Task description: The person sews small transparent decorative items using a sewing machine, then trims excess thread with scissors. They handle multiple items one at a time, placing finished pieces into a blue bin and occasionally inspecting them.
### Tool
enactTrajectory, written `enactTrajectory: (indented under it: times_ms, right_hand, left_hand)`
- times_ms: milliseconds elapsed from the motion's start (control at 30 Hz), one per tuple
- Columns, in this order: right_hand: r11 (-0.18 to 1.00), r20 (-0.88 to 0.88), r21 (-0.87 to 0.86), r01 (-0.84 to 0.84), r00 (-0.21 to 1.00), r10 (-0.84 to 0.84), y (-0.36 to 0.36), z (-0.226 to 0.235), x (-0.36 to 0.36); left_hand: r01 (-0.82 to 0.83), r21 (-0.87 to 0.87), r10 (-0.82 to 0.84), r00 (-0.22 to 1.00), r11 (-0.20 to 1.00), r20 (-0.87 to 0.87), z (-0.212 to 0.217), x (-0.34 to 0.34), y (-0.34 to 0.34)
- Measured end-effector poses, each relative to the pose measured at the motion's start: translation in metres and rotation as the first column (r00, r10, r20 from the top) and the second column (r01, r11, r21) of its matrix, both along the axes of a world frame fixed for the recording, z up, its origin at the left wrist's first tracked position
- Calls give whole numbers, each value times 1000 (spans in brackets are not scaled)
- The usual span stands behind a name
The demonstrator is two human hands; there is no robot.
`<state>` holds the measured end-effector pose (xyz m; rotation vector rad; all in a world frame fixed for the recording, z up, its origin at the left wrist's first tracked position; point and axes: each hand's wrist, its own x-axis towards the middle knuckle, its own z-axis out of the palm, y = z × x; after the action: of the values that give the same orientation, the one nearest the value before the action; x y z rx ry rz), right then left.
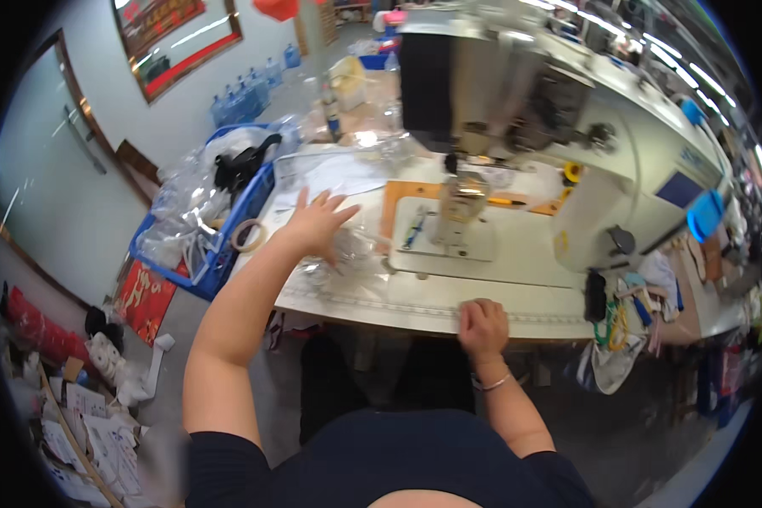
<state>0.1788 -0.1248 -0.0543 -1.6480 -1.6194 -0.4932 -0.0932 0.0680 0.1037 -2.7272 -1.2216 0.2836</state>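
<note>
Clear plastic, crumpled, lies on the white table at 5 o'clock from the left hand, just beside and partly below it. The left hand is held palm down with fingers splayed, released, grasping nothing visible; whether it touches the plastic cannot be told. The right hand is at 4 o'clock from the left, at the table's near edge beside the ruler strip. Its fingers are curled inward; whether they grip anything cannot be told. A bracelet is noted on the right wrist. From the left hand, further findings are as follows: tape roll at 9 o'clock, at the table's left edge; blue crate, also at 9 o'clock, filled with clear wrapping and a black item; papers at 12 o'clock, flat on the table; blue tool at 3 o'clock, lying on the metal plate of the sewing machine; water jugs at 11 o'clock, well apart, along the wall. From the right hand, a hanging bundle of mixed items is at 3 o'clock, past the table's end. Machine head blurred; detail not assessed.
</note>
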Motion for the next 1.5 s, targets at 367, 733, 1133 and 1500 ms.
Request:
enactTrajectory:
  times_ms: [367, 733, 1133, 1500]
  right_hand:
    - [986, -47, -11, -164, 985, 163, -8, -6, -10]
    - [774, -434, -90, -626, 725, 535, 6, 14, -55]
    - [691, -554, 34, -722, 562, 614, 40, 44, -164]
    - [551, -574, -58, -832, 479, 663, 22, 54, -167]
  left_hand:
    - [-312, 183, 37, 585, 932, 810, -142, -11, -126]
    - [-627, 4, 146, 188, 779, 971, -169, -126, -111]
    - [-528, 327, -109, 401, 784, 909, -136, -149, -26]
    - [-201, 107, -39, 318, 974, 947, -145, -72, -199]
